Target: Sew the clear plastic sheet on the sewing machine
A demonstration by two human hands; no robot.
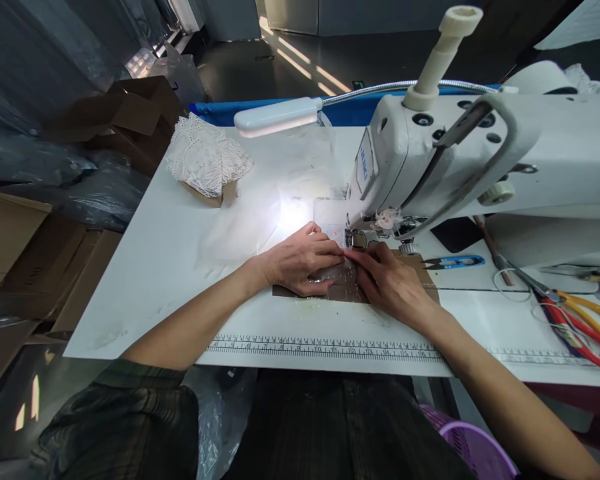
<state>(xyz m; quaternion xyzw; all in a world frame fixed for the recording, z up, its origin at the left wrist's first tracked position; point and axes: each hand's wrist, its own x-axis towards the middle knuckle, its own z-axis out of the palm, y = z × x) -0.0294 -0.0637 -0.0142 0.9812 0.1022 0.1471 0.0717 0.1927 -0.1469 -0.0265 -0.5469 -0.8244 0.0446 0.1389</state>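
Note:
A brown piece of material (341,292) with a clear shiny layer lies on the white sewing table (170,267) under the presser foot (356,240) of a white sewing machine (480,153). My left hand (300,265) presses flat on the piece's left part, fingers stretched toward the needle. My right hand (391,280) lies on its right part, fingertips pressed together at the presser foot, meeting the left hand's fingertips.
A gooseneck lamp (275,115) lights the needle area. A pile of white lace (205,157) sits at the back left. Blue thread snips (453,262) and red and yellow scissors (580,320) lie to the right. Cardboard boxes (30,267) stand left; a purple basket (475,447) below.

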